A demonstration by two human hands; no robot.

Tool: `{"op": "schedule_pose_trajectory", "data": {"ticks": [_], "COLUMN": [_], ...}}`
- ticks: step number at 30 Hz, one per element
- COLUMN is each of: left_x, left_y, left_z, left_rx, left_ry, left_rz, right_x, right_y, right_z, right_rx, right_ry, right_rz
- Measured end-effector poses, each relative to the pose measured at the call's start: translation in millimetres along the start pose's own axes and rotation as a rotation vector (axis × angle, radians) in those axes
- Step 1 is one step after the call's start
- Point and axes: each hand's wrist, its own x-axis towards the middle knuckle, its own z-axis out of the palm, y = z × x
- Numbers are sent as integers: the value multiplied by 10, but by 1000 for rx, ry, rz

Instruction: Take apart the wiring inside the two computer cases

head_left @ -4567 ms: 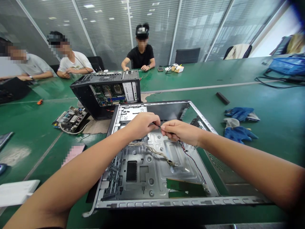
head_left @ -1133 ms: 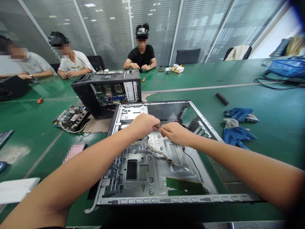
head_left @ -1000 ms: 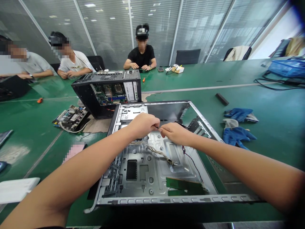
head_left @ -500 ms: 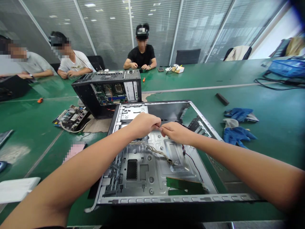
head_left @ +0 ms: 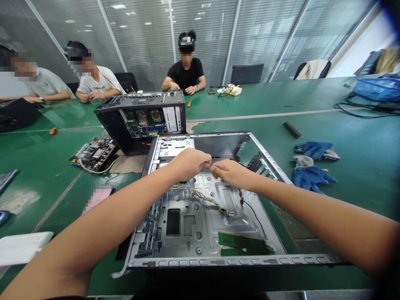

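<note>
An opened computer case (head_left: pixel 203 261) lies on its side in front of me, its bare metal floor showing. Above its far half, my left hand (head_left: pixel 192 160) and my right hand (head_left: pixel 229 171) meet fingertip to fingertip, both pinched closed. Whatever is between the fingers is too small or hidden to name. Below the hands a twisted beige cable (head_left: pixel 204 198) crosses the case floor. A thin dark cable (head_left: pixel 253 210) runs down the right side. Green circuit boards, likely memory sticks (head_left: pixel 240 240), rest at the near edge inside the case.
Behind stands another open computer tower (head_left: pixel 137 125). To its left is a motherboard (head_left: pixel 95 154) with a cable. Blue gloves (head_left: pixel 312 175) and a dark bar (head_left: pixel 292 130) lie at right, a white box (head_left: pixel 23 248) at left. Several people sit across the green table (head_left: pixel 262 112).
My hands stay nearly in place, still pinched together over the case. Across the table, the person in black has shifted their hands slightly.
</note>
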Motion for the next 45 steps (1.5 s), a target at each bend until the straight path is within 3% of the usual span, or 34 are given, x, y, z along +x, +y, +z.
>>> {"op": "schedule_pose_trajectory", "data": {"ticks": [7,15,27,45], "left_x": [-7,13,18,-7], "left_y": [0,20,22,-16], "left_z": [4,-18,-15,9], "left_rx": [-20,12,89,-3], "left_ry": [51,0,-55,47], "left_rz": [42,-8,33,29], "right_x": [-9,-4,17,9], "right_y": [-18,-30,33,-8], "right_z": [-10,-21,28,-15], "right_rx": [58,-34,-141,-44], "right_ry": [4,-8,42,-4], "right_rz": [-37,-53,-112,-52]}}
